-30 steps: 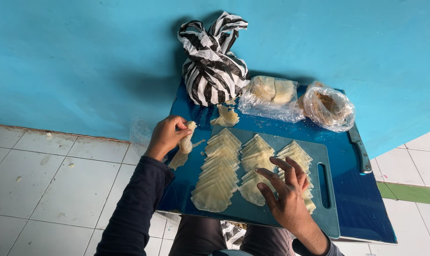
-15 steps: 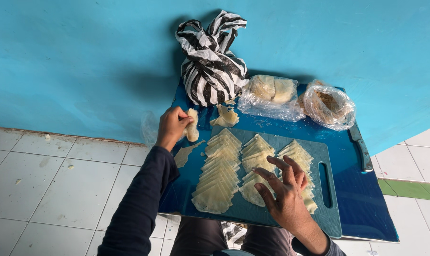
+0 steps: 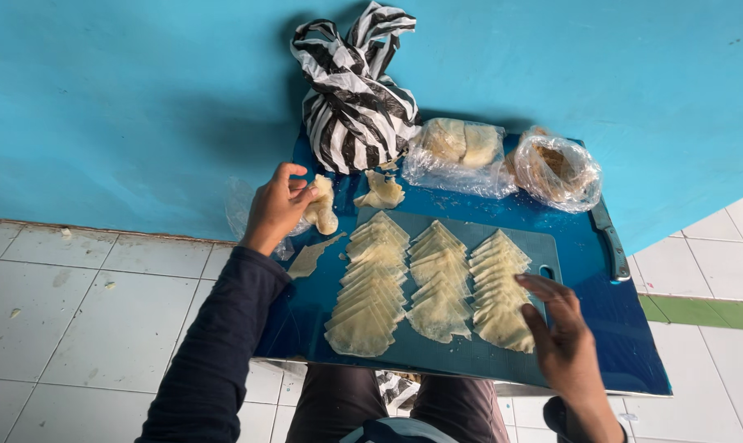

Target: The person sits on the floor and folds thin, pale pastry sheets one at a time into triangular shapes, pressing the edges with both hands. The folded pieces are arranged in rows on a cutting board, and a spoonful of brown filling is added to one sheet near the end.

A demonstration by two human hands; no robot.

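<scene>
Holding a lump of dough trimmings [image 3: 321,207] in a closed left hand [image 3: 275,207] at the blue tray's [image 3: 626,344] far-left edge, keep it bunched; the spread right hand [image 3: 562,343] steadies the stacked wrappers [image 3: 499,289].

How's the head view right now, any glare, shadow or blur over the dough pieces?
Head view: even daylight, sharp on the three rows of pale folded dough triangles; soft shadow on the turquoise wall beside the black-and-white striped plastic bag; small glints on the clear plastic bags; right hand slightly blurred.
</scene>
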